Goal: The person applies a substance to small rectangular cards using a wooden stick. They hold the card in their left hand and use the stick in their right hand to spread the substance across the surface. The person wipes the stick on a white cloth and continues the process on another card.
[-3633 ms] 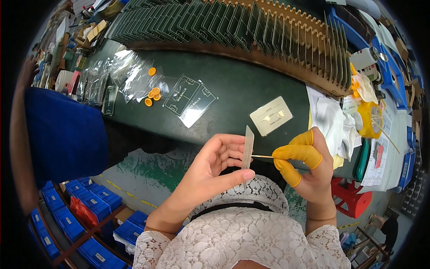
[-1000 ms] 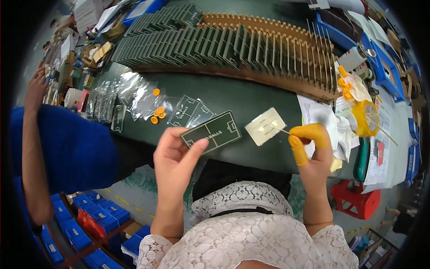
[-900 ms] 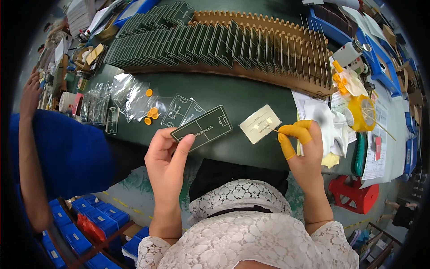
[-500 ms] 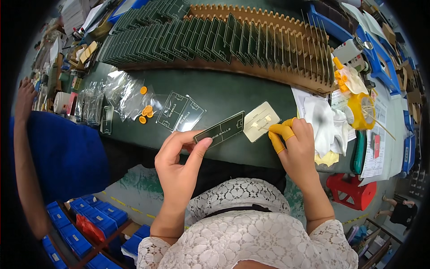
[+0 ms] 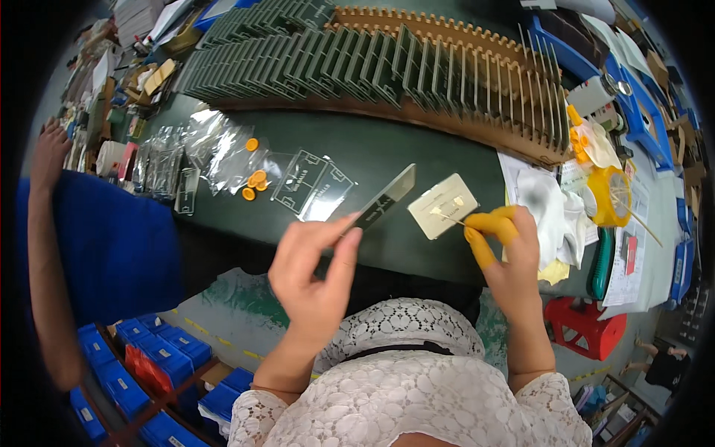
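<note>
Nearest in the scene, the person's left hand (image 5: 316, 264) is pinching the near end of a narrow dark strip (image 5: 385, 200) between thumb and forefinger, the remaining fingers curling loosely below; the strip is angling up and to the right from the fingertips, its far end hanging clear above the green table (image 5: 387, 149). To the right, the right hand (image 5: 514, 249), wearing yellow finger cots (image 5: 488, 223) on thumb and first fingers, is gripping a thin stick (image 5: 445, 217) between those covered tips. The stick is pointing left, and its tip is resting on a small cream card (image 5: 443, 205) lying flat on the table just beside the strip's far end. The strip and the stick are staying near each other without touching. At the far left, another person's arm (image 5: 45, 223) in a blue sleeve is reaching along the table edge. Farther back on the table, clear plastic bags (image 5: 223, 153) and small orange caps (image 5: 255, 179) are lying to the left, with a white cloth (image 5: 547, 205) to the right. Farthest away, a long wooden rack (image 5: 447, 45) is holding upright green boards (image 5: 298, 52) in rows
</note>
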